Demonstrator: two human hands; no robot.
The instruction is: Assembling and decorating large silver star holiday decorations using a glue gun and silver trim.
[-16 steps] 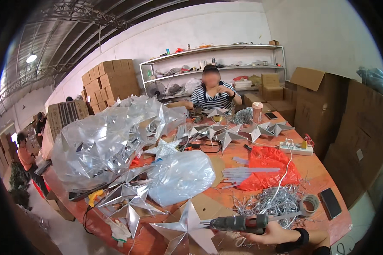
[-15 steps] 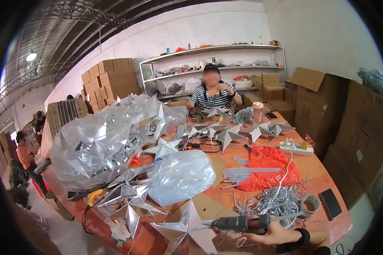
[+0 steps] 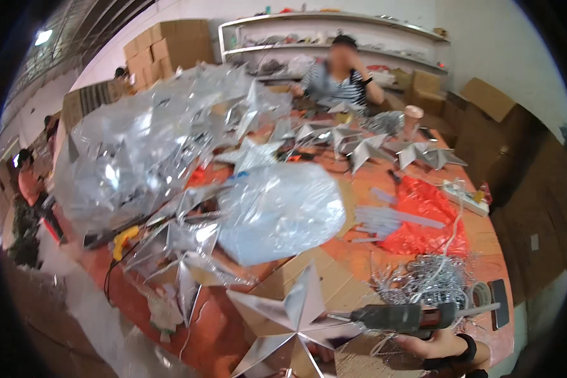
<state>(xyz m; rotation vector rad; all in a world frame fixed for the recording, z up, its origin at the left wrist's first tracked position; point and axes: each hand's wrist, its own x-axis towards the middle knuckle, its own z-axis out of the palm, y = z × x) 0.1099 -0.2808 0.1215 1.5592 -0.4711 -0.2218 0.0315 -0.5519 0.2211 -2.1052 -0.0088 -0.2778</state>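
Observation:
My right hand is closed around a dark glue gun, with a pale glue stick poking out of its rear. The gun's nozzle points left and lies over the right arm of a large silver folded star at the table's near edge. Whether it touches the star cannot be seen. Skin-coloured patches show at the star's lower part; these may be fingers of my left hand or reflections, and no whole left hand is visible. A cardboard sheet lies under the star.
Silver tinsel wire, a tape roll and a phone lie at right. Clear sticks rest by a red plastic bag. Bagged stars pile up at left. Across the table sits a person in a striped top.
The view has tipped downward, so the table appears higher. The glue gun stays in my right hand by the star. The person opposite has raised a hand to the head.

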